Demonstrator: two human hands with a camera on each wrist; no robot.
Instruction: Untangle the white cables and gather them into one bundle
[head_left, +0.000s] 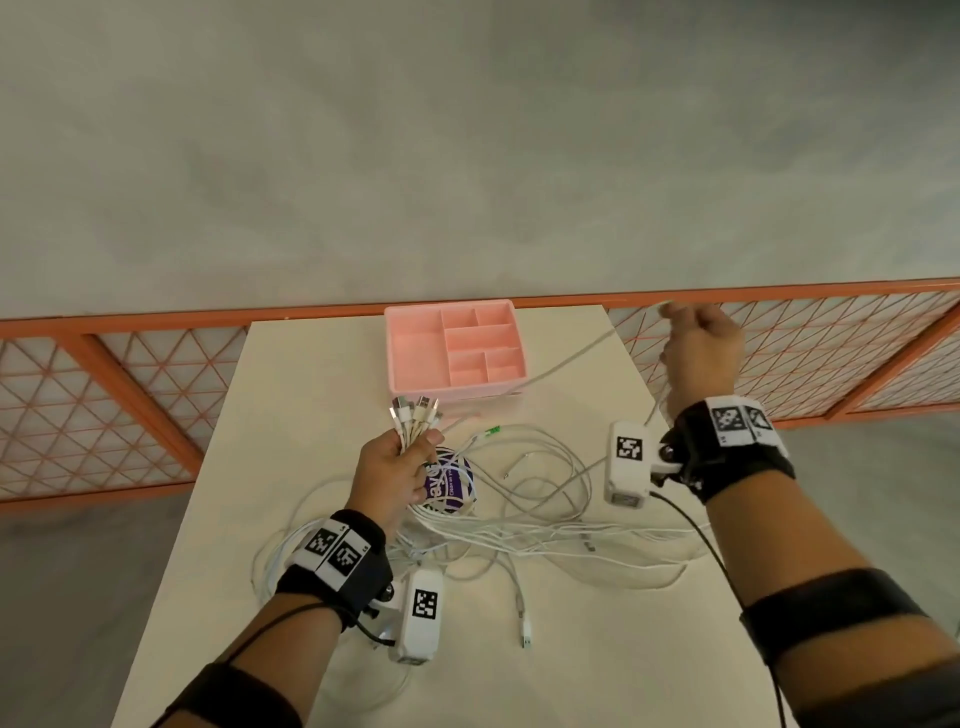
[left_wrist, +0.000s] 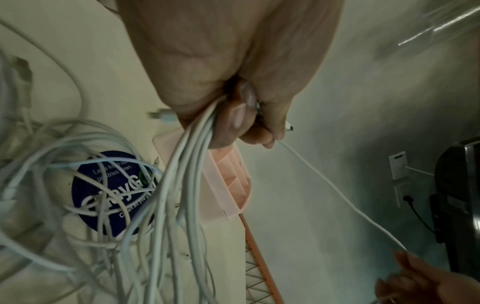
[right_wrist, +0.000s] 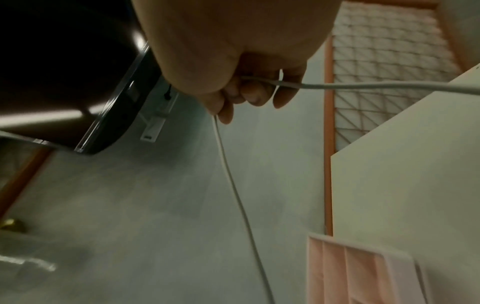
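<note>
A tangle of white cables (head_left: 524, 514) sprawls over the middle of the white table (head_left: 291, 395). My left hand (head_left: 395, 467) grips a bunch of cable ends (head_left: 415, 421), their plugs fanning upward; from the left wrist, the strands (left_wrist: 187, 168) hang down out of the fist (left_wrist: 233, 115). My right hand (head_left: 698, 348) is raised past the table's far right corner and pinches one white cable (head_left: 566, 361), stretched taut back toward the left hand. In the right wrist view that cable (right_wrist: 233, 185) runs through the curled fingers (right_wrist: 249, 92).
A pink compartment tray (head_left: 415, 353) stands at the table's far edge. A round purple sticker or disc (head_left: 449, 486) lies under the cables. An orange lattice railing (head_left: 156, 374) runs behind the table. A loose plug (head_left: 525, 631) lies near the front.
</note>
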